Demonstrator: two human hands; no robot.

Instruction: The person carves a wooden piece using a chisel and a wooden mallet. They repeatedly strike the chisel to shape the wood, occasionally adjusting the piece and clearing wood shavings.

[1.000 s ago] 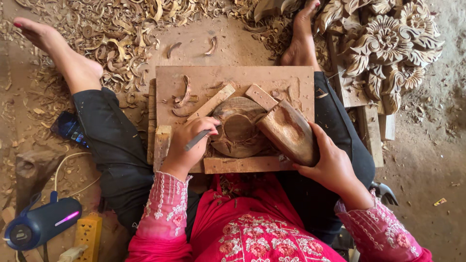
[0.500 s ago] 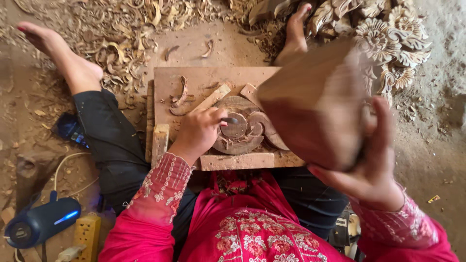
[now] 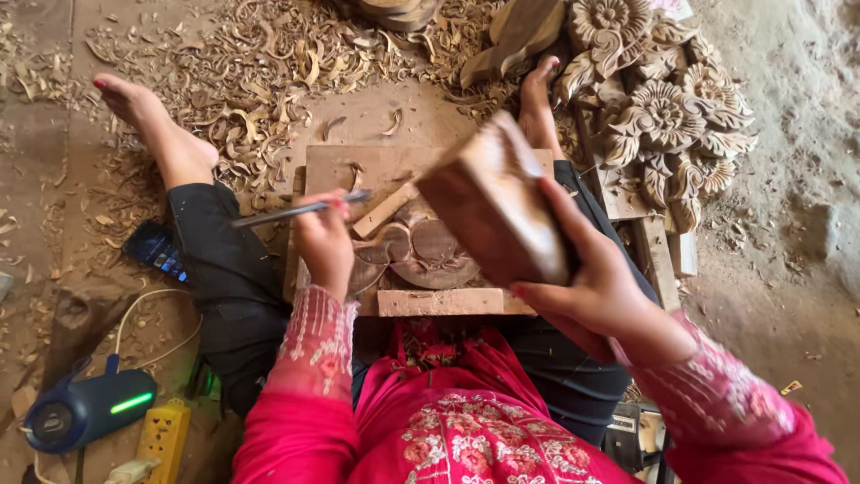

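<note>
I sit on the floor with a wooden board across my lap. A round carved wooden piece lies on it, held in by wooden strips. My left hand grips a thin metal chisel, its tip pointing left, away from the carving. My right hand holds a heavy wooden mallet block lifted above the right side of the board, hiding part of the carving.
Curled wood shavings cover the floor ahead. Finished carved flower panels are stacked at the upper right. A phone lies by my left leg. A blue speaker and a yellow power strip sit at lower left.
The mallet rose from the carving toward the camera, then came down a little. My left hand lifted the chisel off the carving and turned it to point left.
</note>
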